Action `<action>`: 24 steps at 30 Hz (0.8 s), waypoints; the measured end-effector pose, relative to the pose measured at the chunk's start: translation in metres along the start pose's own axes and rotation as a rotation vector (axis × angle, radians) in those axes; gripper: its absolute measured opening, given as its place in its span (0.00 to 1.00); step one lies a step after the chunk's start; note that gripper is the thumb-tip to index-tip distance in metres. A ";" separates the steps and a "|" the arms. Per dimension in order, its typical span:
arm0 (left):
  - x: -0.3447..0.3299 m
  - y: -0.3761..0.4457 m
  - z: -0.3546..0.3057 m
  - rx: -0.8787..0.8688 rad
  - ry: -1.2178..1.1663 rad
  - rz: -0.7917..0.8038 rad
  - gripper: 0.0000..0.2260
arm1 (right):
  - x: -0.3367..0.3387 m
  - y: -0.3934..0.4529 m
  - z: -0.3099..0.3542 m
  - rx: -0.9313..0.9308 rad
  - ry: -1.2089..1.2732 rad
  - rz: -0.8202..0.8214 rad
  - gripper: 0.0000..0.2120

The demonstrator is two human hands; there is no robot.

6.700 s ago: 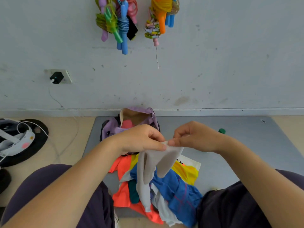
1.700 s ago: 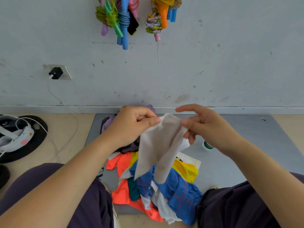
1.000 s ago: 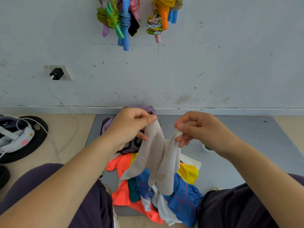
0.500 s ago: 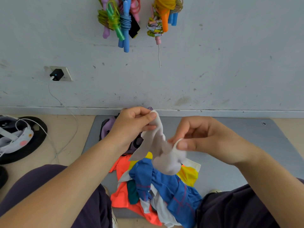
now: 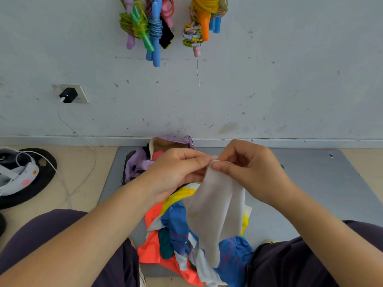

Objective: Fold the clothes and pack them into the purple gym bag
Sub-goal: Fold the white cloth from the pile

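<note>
Both hands hold up a pair of white socks (image 5: pixel 215 210) by their top edge, above the pile. My left hand (image 5: pixel 178 170) pinches the top from the left and my right hand (image 5: pixel 248 170) pinches it from the right, fingertips almost touching. The socks hang down flat, one over the other. Below them lies a heap of clothes (image 5: pixel 178 235) in orange, blue, yellow, green and white on the grey mat (image 5: pixel 310 183). The purple gym bag (image 5: pixel 141 162) stands open behind my left hand, near the wall, something pink inside it.
Jump ropes (image 5: pixel 153 27) hang on the wall above. A charger (image 5: pixel 67 95) sits in a wall socket, its cable running to a headset (image 5: pixel 16 175) on a black disc at the left. My legs flank the heap. A small green-capped object (image 5: pixel 281 167) peeks out behind my right wrist.
The socks were bunched between my hands half a second ago; now they hang straight and laid together, and my hands have come close at the top edge.
</note>
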State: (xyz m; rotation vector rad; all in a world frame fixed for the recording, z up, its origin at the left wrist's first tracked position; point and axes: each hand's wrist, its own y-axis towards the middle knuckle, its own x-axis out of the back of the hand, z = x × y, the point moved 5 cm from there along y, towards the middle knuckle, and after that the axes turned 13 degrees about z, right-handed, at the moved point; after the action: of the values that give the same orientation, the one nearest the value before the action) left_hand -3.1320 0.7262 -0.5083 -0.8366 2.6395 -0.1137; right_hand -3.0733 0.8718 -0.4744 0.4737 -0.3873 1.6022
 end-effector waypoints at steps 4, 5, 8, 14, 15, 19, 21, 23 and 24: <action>0.000 -0.002 -0.001 0.002 0.031 0.003 0.08 | 0.001 0.000 0.000 0.013 -0.034 -0.012 0.09; 0.001 -0.002 -0.002 0.003 0.045 0.003 0.09 | 0.001 0.000 0.000 0.021 -0.037 -0.014 0.09; 0.001 -0.004 -0.002 0.008 0.079 0.031 0.12 | 0.002 0.002 -0.001 0.049 -0.017 -0.006 0.12; -0.005 -0.009 -0.007 -0.031 0.131 0.134 0.14 | 0.004 0.003 0.001 0.102 0.125 0.012 0.11; -0.005 -0.009 -0.008 -0.044 0.158 0.128 0.13 | 0.004 0.004 0.000 0.097 0.178 0.025 0.12; -0.004 -0.010 -0.011 -0.083 0.239 0.088 0.09 | 0.001 0.006 0.002 0.064 0.281 0.163 0.14; -0.004 -0.011 -0.014 -0.085 0.318 0.064 0.08 | 0.000 0.006 0.002 0.052 0.306 0.227 0.11; -0.003 -0.012 -0.018 -0.085 0.438 0.035 0.04 | 0.000 0.006 -0.001 0.027 0.308 0.265 0.09; -0.001 -0.013 -0.019 -0.088 0.501 0.019 0.04 | 0.000 0.006 -0.003 0.009 0.297 0.282 0.09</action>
State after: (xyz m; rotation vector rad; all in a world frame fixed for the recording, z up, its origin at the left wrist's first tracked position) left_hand -3.1318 0.7156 -0.4876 -0.9077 3.1378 -0.2297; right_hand -3.0796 0.8727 -0.4771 0.1867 -0.2271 1.9162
